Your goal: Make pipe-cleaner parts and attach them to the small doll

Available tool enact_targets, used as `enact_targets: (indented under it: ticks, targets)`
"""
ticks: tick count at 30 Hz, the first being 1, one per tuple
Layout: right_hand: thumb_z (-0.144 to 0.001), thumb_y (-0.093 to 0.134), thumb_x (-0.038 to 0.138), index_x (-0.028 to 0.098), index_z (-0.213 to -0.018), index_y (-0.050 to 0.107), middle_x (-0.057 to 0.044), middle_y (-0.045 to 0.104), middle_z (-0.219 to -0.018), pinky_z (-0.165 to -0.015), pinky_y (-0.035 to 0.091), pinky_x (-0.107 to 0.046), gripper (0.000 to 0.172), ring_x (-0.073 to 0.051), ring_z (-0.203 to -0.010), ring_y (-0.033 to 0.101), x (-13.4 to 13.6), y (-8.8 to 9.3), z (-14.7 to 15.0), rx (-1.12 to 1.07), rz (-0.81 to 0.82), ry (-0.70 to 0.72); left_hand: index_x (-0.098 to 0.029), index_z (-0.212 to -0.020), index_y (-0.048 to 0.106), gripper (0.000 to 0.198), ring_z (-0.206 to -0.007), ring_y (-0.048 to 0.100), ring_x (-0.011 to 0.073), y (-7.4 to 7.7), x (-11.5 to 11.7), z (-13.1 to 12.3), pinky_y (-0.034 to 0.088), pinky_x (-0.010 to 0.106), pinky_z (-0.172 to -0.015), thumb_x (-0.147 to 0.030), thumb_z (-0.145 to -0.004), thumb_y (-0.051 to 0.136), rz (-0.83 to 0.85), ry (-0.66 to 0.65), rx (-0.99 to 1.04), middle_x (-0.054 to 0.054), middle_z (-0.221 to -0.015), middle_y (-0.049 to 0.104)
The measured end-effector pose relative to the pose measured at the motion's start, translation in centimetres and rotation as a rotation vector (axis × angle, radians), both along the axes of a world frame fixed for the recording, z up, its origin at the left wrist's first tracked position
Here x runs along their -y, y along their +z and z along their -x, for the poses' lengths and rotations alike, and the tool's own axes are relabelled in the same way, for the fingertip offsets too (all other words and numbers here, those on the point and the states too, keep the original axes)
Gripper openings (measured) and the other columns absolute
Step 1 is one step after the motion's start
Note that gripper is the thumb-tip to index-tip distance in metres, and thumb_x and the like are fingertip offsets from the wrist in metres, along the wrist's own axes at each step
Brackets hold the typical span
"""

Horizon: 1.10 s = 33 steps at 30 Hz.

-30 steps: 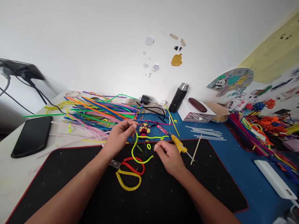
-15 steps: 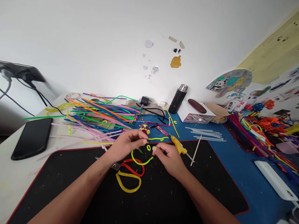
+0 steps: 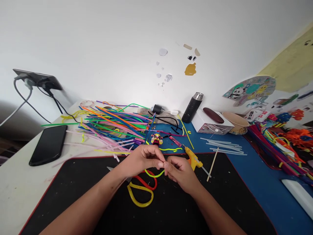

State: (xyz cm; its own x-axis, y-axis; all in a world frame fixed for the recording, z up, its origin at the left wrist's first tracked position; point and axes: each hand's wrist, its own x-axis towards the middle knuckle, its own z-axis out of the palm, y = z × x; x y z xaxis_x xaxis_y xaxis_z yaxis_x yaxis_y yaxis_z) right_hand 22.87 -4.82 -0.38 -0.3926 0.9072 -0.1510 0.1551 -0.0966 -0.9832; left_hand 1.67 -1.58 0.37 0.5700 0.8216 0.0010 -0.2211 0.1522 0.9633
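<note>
Over the black mat, my left hand [image 3: 146, 158] and my right hand [image 3: 179, 169] meet at the fingertips, both closed in a pinch. A bent yellow-green pipe cleaner [image 3: 154, 175] curves below them, one end running into my right fingers and the other passing behind my left hand. The exact point where the fingertips grip is hidden. Under my left hand lie scissors [image 3: 140, 205] with one red and one yellow handle, their blades partly covered by my wrist. Just beyond the hands stands a small colourful figurine [image 3: 156, 138].
A yellow glue gun [image 3: 194, 160] and a thin wooden stick [image 3: 212, 164] lie right of my hands. Many coloured pipe cleaners [image 3: 117, 122] spread at the back left, near a phone [image 3: 48, 145]. Clear glue sticks [image 3: 223, 146], a black flask [image 3: 192, 107] and a white box [image 3: 211, 122] are at the back right.
My hands have come together, fingertips now touching where a gap was before. The small yellow-green ring between them is now hidden. The view has shifted a little, moving everything right and down.
</note>
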Motion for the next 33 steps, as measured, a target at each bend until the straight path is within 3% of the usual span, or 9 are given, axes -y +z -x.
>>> enact_targets:
  ticks: [8,17,20,27,33]
  targets:
    - [-0.090,0.072,0.070,0.019,-0.069,0.059,0.010,0.037,-0.046,-0.043,0.022,-0.023,0.057,-0.006,-0.040,0.028,0.0,-1.3,0.0,-0.189,0.094,0.004,-0.016,-0.081,0.067,0.030,-0.067,0.058,0.0144,0.4,0.5,-0.7,0.045,0.027,-0.067,-0.042,-0.087,0.080,-0.041,-0.084,-0.051,0.003,-0.074,0.069]
    - [-0.087,0.074,0.071,0.020,-0.072,0.060,0.010,0.040,-0.047,-0.043,0.024,-0.023,0.055,-0.007,-0.040,0.030,-0.3,-0.7,1.4,-0.208,0.081,-0.057,-0.018,-0.083,0.061,0.038,-0.064,0.056,0.0145,0.8,0.4,0.4,0.045,0.028,-0.067,-0.053,-0.093,0.073,-0.064,-0.128,-0.051,0.001,-0.069,0.062]
    - [-0.089,0.070,0.072,0.020,-0.073,0.060,0.010,0.037,-0.046,-0.044,0.025,-0.024,0.055,-0.007,-0.041,0.029,-0.7,-0.6,1.4,-0.185,0.052,-0.139,-0.019,-0.084,0.063,0.040,-0.065,0.058,0.0166,1.1,-0.4,1.3,0.047,0.030,-0.070,-0.057,-0.092,0.072,-0.118,0.010,-0.072,0.001,-0.066,0.064]
    - [-0.093,0.063,0.073,0.021,-0.073,0.061,0.009,0.035,-0.049,-0.046,0.026,-0.025,0.055,-0.010,-0.045,0.031,-1.3,-0.2,1.2,-0.004,-0.047,-0.110,-0.021,-0.079,0.062,0.035,-0.063,0.058,0.0171,0.1,-3.9,5.0,0.048,0.030,-0.066,-0.054,-0.087,0.072,-0.258,0.594,-0.308,0.000,-0.066,0.063]
    - [-0.099,0.058,0.062,0.021,-0.073,0.063,0.005,0.043,-0.057,-0.051,0.029,-0.026,0.049,-0.012,-0.052,0.036,-2.5,0.9,1.6,0.213,-0.222,-0.060,-0.023,-0.075,0.060,0.027,-0.059,0.052,0.0163,-1.1,-4.7,6.4,0.039,0.028,-0.060,-0.042,-0.094,0.056,-0.357,0.795,-0.745,-0.001,-0.067,0.064]
